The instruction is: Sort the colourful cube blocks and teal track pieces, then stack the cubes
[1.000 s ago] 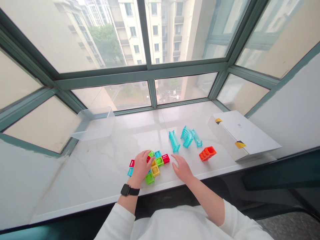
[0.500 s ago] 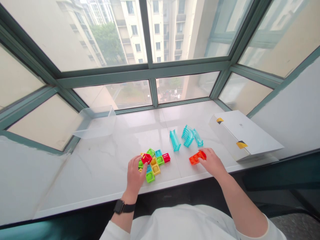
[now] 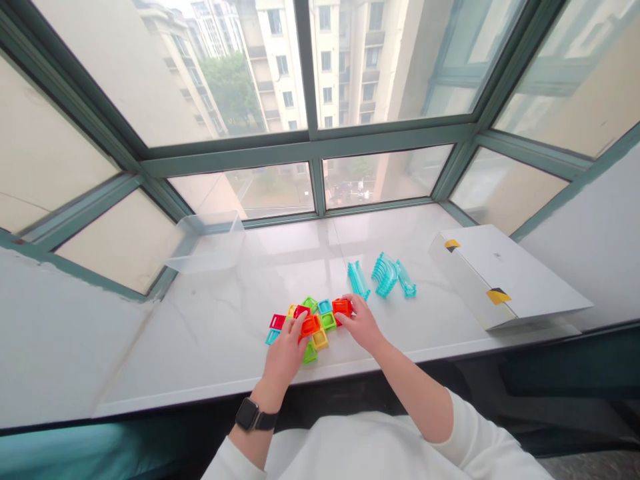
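Observation:
My left hand [image 3: 285, 353], with a dark watch on its wrist, is closed around an orange-red toy block [image 3: 311, 325]. Between the fingers of my right hand [image 3: 364, 325] is another orange-red block [image 3: 342, 307], at the right side of the block group. Under and around both hands lie colourful square blocks with hollow faces: green [image 3: 328, 321], yellow [image 3: 319, 340] and blue [image 3: 325, 306] ones among them. A red block [image 3: 301, 311] shows just beyond my left fingers. Left of that hand are a dark red block [image 3: 277, 321] and a blue block [image 3: 273, 336].
Ribbed turquoise track-like pieces [image 3: 385, 273] lie behind my right hand on the white sill [image 3: 225, 333]. A clear plastic bin [image 3: 210, 247] stands at the back left. To the right is a white box [image 3: 515, 270] with yellow-black tabs. Windows close off the back.
My right hand has moved left from the right side of the sill, bringing the orange-red blocks to the group. One orange-red block is now in my left hand, which held a red block before.

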The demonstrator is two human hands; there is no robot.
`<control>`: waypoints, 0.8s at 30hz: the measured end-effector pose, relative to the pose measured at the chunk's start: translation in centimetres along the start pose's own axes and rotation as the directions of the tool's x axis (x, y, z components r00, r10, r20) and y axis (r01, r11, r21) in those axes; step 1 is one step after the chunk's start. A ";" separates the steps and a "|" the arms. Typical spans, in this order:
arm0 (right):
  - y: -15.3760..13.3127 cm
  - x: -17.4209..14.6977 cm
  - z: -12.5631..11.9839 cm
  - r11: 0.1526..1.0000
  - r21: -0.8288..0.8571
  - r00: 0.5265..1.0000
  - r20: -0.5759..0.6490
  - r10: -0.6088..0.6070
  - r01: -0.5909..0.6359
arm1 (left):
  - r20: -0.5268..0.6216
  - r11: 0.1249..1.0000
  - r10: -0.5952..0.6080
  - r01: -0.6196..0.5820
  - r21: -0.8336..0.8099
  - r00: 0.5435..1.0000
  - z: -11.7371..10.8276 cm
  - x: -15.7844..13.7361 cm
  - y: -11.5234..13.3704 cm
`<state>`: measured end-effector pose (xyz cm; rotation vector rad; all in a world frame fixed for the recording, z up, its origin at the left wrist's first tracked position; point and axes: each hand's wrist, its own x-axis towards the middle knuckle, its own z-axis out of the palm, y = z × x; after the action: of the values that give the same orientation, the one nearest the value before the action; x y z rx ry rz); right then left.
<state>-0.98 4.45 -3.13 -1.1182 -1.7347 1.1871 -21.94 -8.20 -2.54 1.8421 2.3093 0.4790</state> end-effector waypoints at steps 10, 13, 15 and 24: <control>2.3 5.8 5.6 0.974 -0.195 0.993 0.026 -0.112 0.115 | -0.083 0.990 -0.113 0.119 0.069 0.990 2.6 -0.9 -0.6; 3.1 7.6 6.7 0.933 -0.360 1.000 0.019 0.012 -0.005 | -0.081 0.993 -0.070 0.077 0.092 0.994 2.6 -1.1 -0.7; 3.7 8.6 7.3 0.890 -0.450 0.993 0.043 0.106 -0.075 | -0.080 0.991 -0.056 0.065 0.113 0.995 2.6 -1.4 -0.6; 3.7 7.3 6.4 0.859 -0.508 0.992 0.128 0.014 0.054 | -0.155 0.995 0.018 -0.002 0.104 0.988 3.1 -1.5 -1.2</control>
<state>-8.35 10.05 -7.83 -1.3431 -2.2371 0.8097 -21.74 -9.38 -5.99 1.9275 2.4705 0.5323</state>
